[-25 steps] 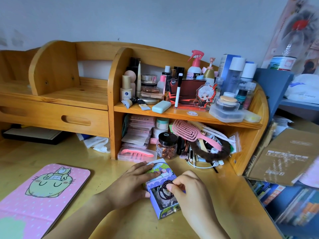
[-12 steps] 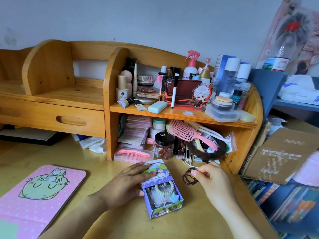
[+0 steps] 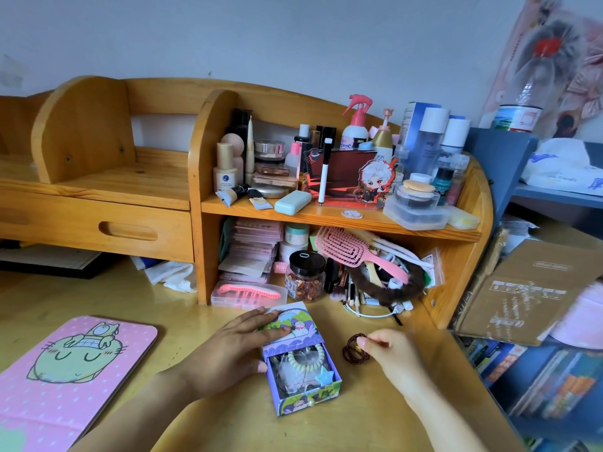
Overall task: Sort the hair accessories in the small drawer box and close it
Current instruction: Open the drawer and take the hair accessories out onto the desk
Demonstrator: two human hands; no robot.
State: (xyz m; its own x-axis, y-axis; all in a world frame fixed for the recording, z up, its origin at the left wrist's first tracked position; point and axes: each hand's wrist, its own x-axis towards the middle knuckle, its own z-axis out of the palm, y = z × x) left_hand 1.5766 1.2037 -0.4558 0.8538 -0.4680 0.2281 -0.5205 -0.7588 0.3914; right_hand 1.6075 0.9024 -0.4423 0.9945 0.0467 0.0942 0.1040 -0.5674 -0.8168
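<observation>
— Where is the drawer box (image 3: 300,363) kept?
— On the desk (image 3: 342,429), drawer pulled open, steadied by the flattened left hand (image 3: 238,347).
— And the hair tie (image 3: 354,349)?
— Pinched by the right hand (image 3: 388,353), beside the box.

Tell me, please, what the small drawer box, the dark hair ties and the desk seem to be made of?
Drawer box: probably printed cardboard, with thin flat walls, cartoon print and a slight sheen. Hair ties, pinched in the right hand: seemingly elastic cord, matte dark brown, in limp loops. Desk: wood or wood veneer, yellowish and glossy, reflecting light.
</observation>
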